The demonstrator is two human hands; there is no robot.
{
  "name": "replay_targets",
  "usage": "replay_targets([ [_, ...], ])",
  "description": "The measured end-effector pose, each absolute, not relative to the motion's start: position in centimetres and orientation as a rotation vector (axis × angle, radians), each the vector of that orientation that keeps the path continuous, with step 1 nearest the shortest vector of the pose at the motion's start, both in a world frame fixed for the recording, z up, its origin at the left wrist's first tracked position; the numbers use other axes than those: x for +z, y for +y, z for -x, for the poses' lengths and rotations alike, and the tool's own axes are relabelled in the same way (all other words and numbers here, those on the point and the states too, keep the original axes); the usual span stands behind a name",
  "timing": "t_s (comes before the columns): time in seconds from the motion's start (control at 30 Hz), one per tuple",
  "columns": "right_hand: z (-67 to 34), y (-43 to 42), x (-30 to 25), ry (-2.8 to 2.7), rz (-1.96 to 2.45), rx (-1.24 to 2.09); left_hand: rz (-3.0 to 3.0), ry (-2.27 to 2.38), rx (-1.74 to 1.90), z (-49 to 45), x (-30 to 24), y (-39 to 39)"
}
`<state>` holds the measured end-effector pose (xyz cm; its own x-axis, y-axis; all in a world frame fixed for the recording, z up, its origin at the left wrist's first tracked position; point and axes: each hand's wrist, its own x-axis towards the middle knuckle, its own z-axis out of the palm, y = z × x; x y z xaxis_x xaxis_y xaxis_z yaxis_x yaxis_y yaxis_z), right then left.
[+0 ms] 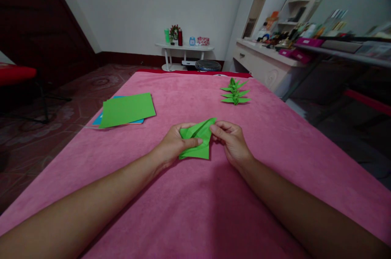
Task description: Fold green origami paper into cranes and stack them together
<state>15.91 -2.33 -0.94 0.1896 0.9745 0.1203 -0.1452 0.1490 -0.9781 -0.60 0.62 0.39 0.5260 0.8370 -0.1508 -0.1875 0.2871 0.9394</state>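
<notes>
Between my two hands is a partly folded sheet of green origami paper [197, 152], held just above the pink cloth. My left hand [175, 145] grips its left side, thumb lying across the front and fingers behind. With thumb and forefinger, my right hand [229, 139] pinches the raised upper right corner. Creases and a lifted flap show in the upper part of the paper. Farther back on the right stand several folded green paper figures [235, 92] with pointed tips, set close together in a row.
A pink cloth [171, 210] covers the work surface. To the left lies a stack of coloured paper, a green sheet [128, 109] on top and blue edges below. Beyond the far edge is a small white table [185, 47] with bottles. A cluttered white dresser [269, 57] stands right.
</notes>
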Motion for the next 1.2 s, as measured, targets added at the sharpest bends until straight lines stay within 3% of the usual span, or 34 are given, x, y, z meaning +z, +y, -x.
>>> replay_targets([
  [1.2, -16.34, -2.17, -1.61, -1.034, 1.104, 0.970, -1.180, 0.792, 0.749, 0.50, 0.56, 0.36],
])
